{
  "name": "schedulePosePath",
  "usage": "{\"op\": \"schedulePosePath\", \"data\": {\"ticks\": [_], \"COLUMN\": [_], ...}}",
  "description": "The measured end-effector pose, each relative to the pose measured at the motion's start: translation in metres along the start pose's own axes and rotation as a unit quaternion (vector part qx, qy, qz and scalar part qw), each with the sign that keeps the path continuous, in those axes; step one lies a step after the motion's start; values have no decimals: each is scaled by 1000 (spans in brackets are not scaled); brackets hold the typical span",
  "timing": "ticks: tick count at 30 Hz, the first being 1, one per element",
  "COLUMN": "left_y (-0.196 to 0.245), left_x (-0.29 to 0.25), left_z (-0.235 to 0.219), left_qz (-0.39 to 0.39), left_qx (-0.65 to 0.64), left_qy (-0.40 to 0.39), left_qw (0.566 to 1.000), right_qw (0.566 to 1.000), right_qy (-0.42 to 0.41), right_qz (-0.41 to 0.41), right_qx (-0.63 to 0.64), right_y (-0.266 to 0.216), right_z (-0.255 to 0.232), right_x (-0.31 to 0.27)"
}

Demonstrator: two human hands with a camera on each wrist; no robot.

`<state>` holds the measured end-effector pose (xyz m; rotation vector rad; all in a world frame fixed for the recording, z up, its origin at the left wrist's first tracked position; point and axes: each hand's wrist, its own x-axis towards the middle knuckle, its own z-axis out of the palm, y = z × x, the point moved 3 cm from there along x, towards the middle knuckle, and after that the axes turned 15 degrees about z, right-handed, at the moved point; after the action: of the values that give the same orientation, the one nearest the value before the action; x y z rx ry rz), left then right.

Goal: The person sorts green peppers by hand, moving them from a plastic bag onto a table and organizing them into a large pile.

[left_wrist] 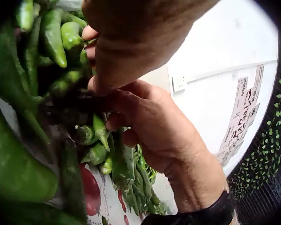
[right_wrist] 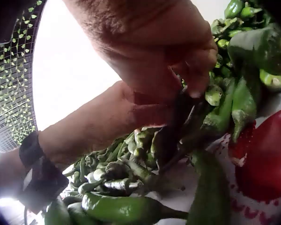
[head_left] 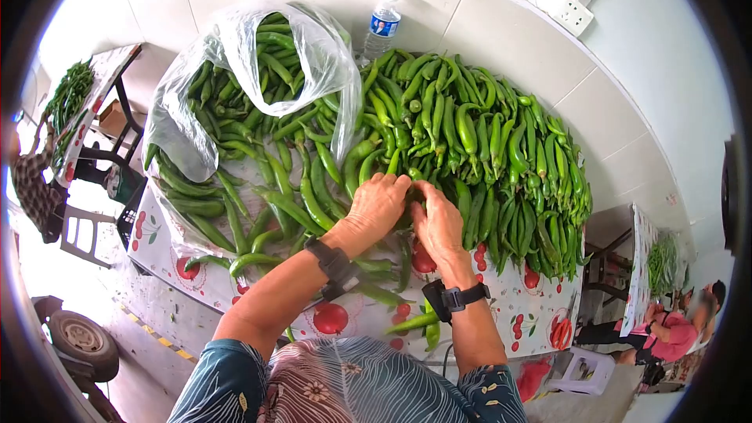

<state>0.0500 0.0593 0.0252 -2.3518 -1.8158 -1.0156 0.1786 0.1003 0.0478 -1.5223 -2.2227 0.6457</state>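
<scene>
Both hands meet over the middle of a table covered in long green chili peppers. My left hand (head_left: 380,202) has its fingers bent down, its fingertips close to those of my right hand (head_left: 437,219). In the right wrist view a shadowed green pepper (right_wrist: 171,136) hangs at the curled fingers, where the hands pinch it; most of it is hidden. Right of the hands lies a big heap of peppers (head_left: 470,133), stacked in rows with many pointing the same way. Loose peppers (head_left: 313,196) lie scattered on the left.
An open clear plastic bag (head_left: 184,137) full of peppers stands at the back left. A water bottle (head_left: 383,25) is against the tiled wall (head_left: 501,31). The cherry-patterned tablecloth (head_left: 501,321) shows along the front edge. A person in pink (head_left: 672,337) sits at far right near a stool (head_left: 583,370).
</scene>
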Motion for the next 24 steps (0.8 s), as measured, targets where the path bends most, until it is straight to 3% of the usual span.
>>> {"op": "schedulePosePath", "data": {"ticks": [4, 7, 10, 14, 17, 19, 22, 24], "left_y": [-1, -8, -10, -22, -26, -26, -21, -19], "left_x": [1, -1, -1, 0, -4, -11, -33, -54], "left_z": [-4, 0, 0, -2, -27, -49, -81, -96], "left_qz": [-24, -17, -10, -41, 6, 2, -27, -46], "left_qx": [1, 20, 16, -90, -101, -104, -113, -109], "left_qy": [30, 18, -2, -20, 27, 13, -22, -44], "left_qw": [999, 999, 1000, 995, 994, 994, 993, 992], "right_qw": [993, 988, 995, 995, 996, 998, 992, 996], "right_qy": [89, 99, 13, 10, -9, -23, 54, 35], "right_qz": [-62, -68, -29, -40, -46, -52, -103, -82], "right_qx": [-51, -98, -96, -91, -74, -34, -40, 14], "right_y": [9, 22, 20, 23, 27, 31, 25, 19], "right_z": [-3, 1, 8, 5, 3, 2, -3, -8], "right_x": [2, 1, -3, 3, 4, 4, -6, -13]}}
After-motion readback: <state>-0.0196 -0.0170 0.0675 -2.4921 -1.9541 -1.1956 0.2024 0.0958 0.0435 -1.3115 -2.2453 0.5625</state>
